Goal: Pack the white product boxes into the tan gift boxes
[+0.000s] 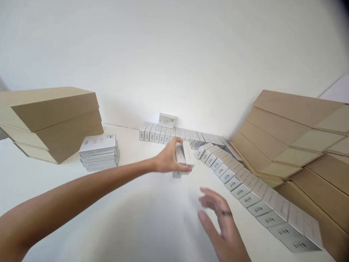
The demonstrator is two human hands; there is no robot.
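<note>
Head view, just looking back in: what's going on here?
A person's left hand has its grip on what look like two white boxes. The right hand is open nearby, holding nothing. More such boxes stand in a back row by the wall and a right row running toward the person. A short stack sits at left, and brown cartons are piled on both sides.
</note>
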